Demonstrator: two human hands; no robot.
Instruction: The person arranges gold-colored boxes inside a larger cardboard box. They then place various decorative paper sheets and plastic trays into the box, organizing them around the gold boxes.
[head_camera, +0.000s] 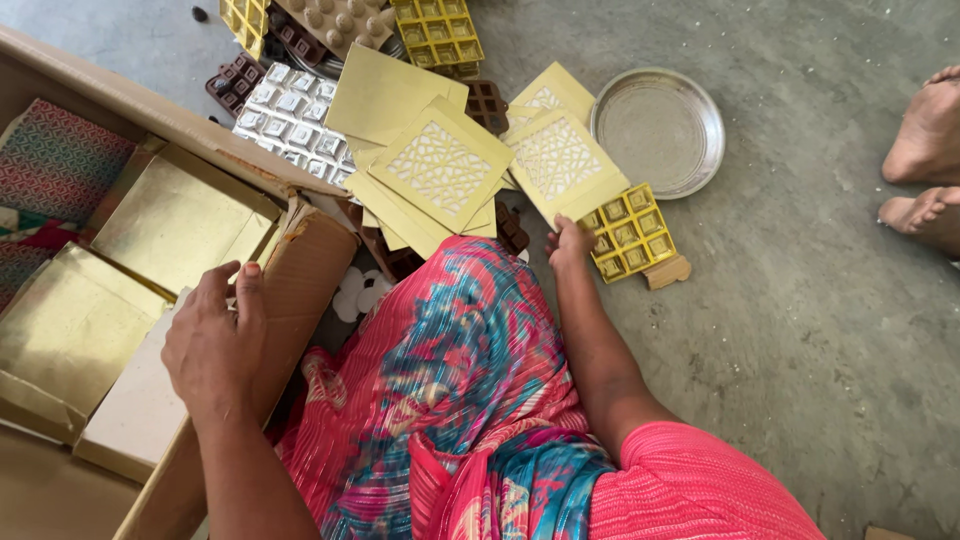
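Note:
My left hand (215, 335) rests on the edge of an open cardboard carton (300, 285), fingers curled over a flat pale box (135, 405) inside it. Gold flat boxes (180, 220) lie packed in the carton beside it. My right hand (570, 243) reaches forward over my knee and touches the near corner of a gold lid with a white lattice window (562, 160). A yellow compartment tray (630, 230) sits just right of that hand. More gold lids (435, 170) are heaped in front of my knee.
A round steel plate (660, 130) lies on the concrete floor at the back right. Silver, brown and yellow moulded trays (290, 115) are piled at the back. Another person's bare feet (925, 160) are at the right edge. A patterned cloth (55, 165) lies left.

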